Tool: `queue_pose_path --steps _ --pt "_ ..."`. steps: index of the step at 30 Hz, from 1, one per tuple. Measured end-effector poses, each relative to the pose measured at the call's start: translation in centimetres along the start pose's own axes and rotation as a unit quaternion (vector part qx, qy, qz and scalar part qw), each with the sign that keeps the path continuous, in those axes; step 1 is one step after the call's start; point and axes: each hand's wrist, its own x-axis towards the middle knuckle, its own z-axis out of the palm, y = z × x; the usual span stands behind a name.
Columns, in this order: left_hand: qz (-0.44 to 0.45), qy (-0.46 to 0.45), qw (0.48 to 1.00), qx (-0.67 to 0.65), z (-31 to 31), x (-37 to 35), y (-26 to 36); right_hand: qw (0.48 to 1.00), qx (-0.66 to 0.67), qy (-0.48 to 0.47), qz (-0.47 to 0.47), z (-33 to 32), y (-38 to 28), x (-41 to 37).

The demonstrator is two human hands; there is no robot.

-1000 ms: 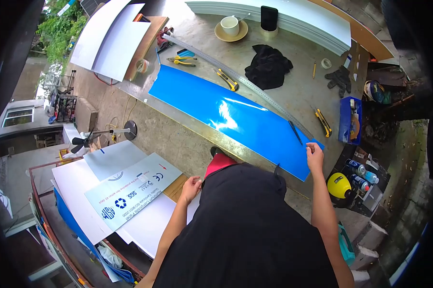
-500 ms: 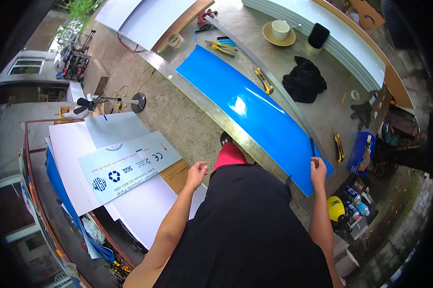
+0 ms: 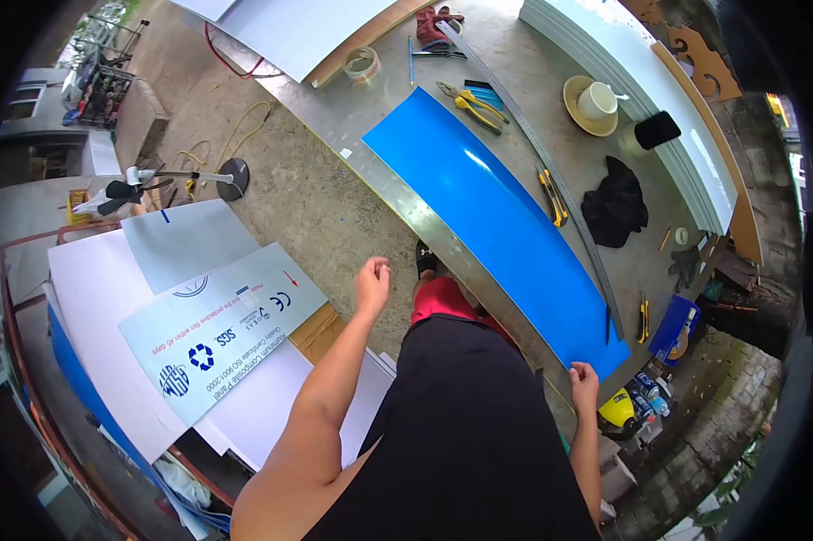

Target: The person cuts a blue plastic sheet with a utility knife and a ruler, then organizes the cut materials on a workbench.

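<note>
Curling by blue sheet [image 3: 505, 225] corner, right hand [image 3: 584, 379], grip unclear.

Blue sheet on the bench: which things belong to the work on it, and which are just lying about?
Likely in use: blue sheet, right hand at its near corner, long steel ruler along its far edge, yellow utility knife beside it.
Lying about: cup, black cloth, pliers, tape roll, fan.

My plain black sleeveless top [image 3: 460, 433], arms bare from the shoulder, red cloth [image 3: 440, 299] over my leg, one black shoe [image 3: 425, 260] with a pale mark, left hand [image 3: 372, 275] and right hand [image 3: 584, 376] bare.
</note>
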Motion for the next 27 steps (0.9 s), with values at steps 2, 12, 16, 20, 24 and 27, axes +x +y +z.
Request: queue_pose_path --steps 2,12,16,20,24,27 --pt "0.101 0.043 0.992 0.057 -1.3 3.6 1.5 0.998 0.035 -0.024 0.049 1.4 -2.1 -1.3" --pt "0.251 0.003 0.952 0.176 -4.4 13.2 8.0 0.989 0.076 -0.076 0.105 8.7 -11.6 -5.9" --pt "0.271 -0.008 0.938 0.218 -4.5 15.2 9.3 0.989 0.044 -0.072 0.123 8.9 -13.6 -6.6" --pt "0.298 -0.031 0.924 0.237 -4.6 16.8 10.2 0.988 0.040 -0.062 0.137 8.3 -14.9 -6.9" --pt "0.336 -0.058 0.899 0.273 -4.7 17.8 10.6 0.988 0.050 -0.051 0.136 8.6 -15.9 -6.8" --pt "0.328 -0.095 0.886 0.313 -4.5 18.1 9.9 0.992 0.008 -0.054 0.113 9.0 -17.5 -6.7"
